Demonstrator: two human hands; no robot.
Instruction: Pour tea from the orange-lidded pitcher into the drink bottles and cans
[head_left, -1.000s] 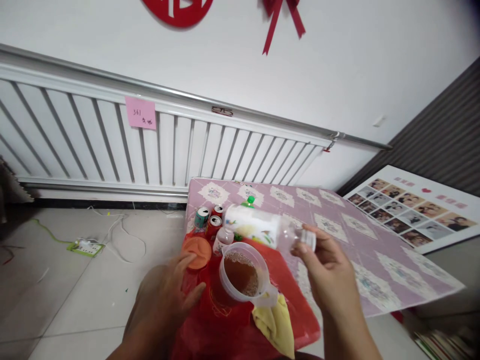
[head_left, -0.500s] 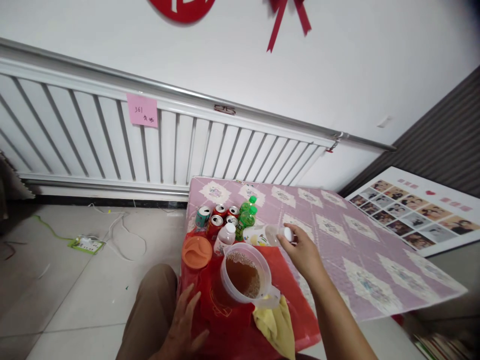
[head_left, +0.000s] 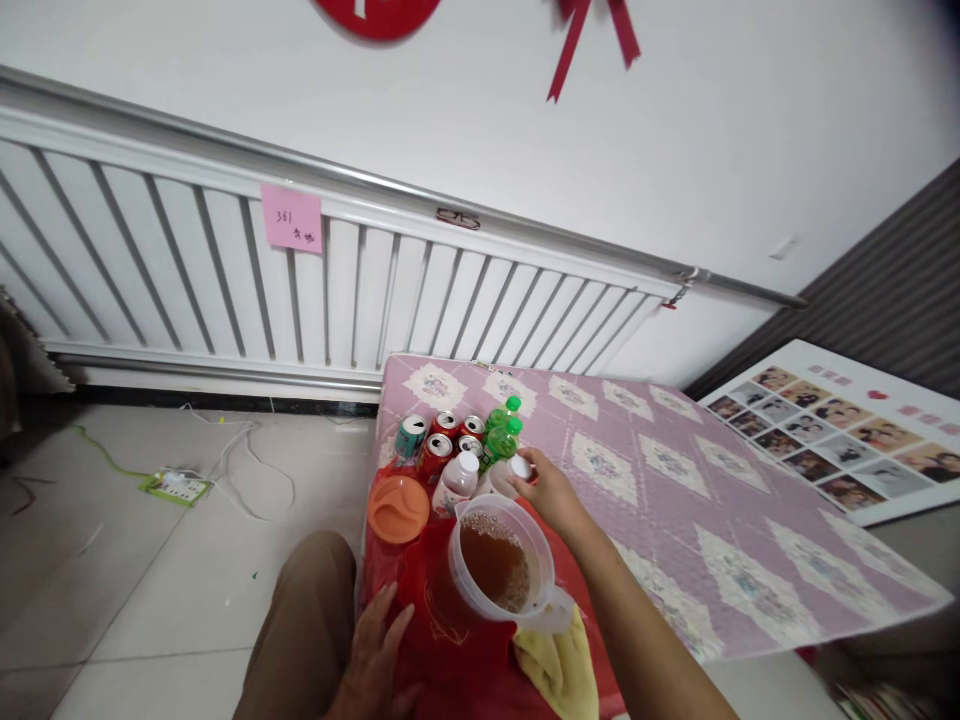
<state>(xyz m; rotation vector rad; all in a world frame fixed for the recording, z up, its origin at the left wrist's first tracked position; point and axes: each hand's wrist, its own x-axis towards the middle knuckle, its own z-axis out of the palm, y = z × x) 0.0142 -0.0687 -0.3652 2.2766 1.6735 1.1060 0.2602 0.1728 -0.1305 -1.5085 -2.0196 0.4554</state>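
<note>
Bottle (head_left: 493,481) near quilted cover's (head_left: 600,466) left edge is pinched at cap (head_left: 519,467) by right hand (head_left: 553,497), perhaps for steadiness, while left hand (head_left: 369,655) lies spread, unloaded.

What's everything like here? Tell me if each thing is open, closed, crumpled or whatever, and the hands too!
Pitcher: open on top, brown liquid inside
Orange lid: off
Cans: upright, opened
Green-capped bottles: upright, capped
Free white-capped bottle: upright, capped
Held bottle: capped
Right hand: closed on that bottle's cap
Left hand: open
Yellow cloth: crumpled
</note>
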